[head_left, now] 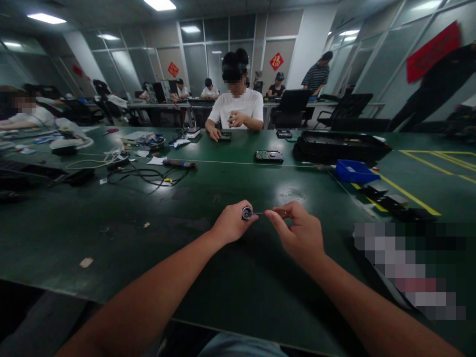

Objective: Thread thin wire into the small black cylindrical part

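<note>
My left hand (232, 223) is closed around a dark cylinder (247, 213) whose round, silver-rimmed end faces me; most of its body is hidden in the fist. From beside it a thin pale rod (259, 213) runs across the gap to the fingertips of my right hand (299, 230). Thumb and fingers of that hand are pinched together at the rod's end. Whether the rod is joined to the cylinder I cannot tell. Both hands are held over the green table (208, 277), close to each other.
Across the table a person in a white shirt (241, 106) handles a small part. A hard drive (268, 156), a blue bin (355, 172) and a long black housing (340, 146) lie ahead and to the right. Tangled black cables (148, 176) and an electric screwdriver (180, 163) lie left.
</note>
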Tool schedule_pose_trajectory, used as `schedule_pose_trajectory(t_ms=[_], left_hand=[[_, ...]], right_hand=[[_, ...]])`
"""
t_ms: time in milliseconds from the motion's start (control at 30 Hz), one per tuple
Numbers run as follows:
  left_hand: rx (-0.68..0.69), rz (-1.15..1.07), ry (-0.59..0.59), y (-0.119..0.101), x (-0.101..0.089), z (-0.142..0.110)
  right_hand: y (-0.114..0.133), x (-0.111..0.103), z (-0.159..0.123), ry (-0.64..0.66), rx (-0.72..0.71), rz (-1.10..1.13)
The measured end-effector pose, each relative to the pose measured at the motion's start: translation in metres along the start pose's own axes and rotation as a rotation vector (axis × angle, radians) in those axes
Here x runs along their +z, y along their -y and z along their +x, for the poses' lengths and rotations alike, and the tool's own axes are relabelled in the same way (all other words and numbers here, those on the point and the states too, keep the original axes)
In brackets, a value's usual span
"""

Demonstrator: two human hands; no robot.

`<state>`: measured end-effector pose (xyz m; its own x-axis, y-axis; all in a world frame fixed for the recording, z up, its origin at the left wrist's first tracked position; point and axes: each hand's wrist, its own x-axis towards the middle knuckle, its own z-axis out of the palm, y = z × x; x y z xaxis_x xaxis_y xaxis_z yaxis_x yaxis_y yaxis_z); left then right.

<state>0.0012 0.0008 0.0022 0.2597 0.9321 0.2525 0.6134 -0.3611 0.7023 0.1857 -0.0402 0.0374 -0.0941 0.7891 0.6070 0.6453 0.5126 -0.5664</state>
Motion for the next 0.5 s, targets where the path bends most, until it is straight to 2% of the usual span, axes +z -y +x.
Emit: schedule_pose_trajectory(t_ms=[133,300,400,500], left_hand=[[0.01,0.007,0.002,0.003,0.0012,0.0006],[0.013,0.017,-0.007,0.0042,0.0015,0.0006],[0.007,0.034,0.0,0.0024,0.0015,0.0],[0.017,0.013,0.001,0.001,0.0008,-0.0006]], right_hand=[[-0.0001,-0.0012,-0.0003,-0.011,-0.089,-0.04],[-0.0005,-0.0012,-0.0002,0.082,-0.225,0.023],[-0.0001,-0.0011,-0.0014,0.088,-0.182,0.051],[-0.0006,0.0013,-0.0024,0.044,-0.015,0.18]])
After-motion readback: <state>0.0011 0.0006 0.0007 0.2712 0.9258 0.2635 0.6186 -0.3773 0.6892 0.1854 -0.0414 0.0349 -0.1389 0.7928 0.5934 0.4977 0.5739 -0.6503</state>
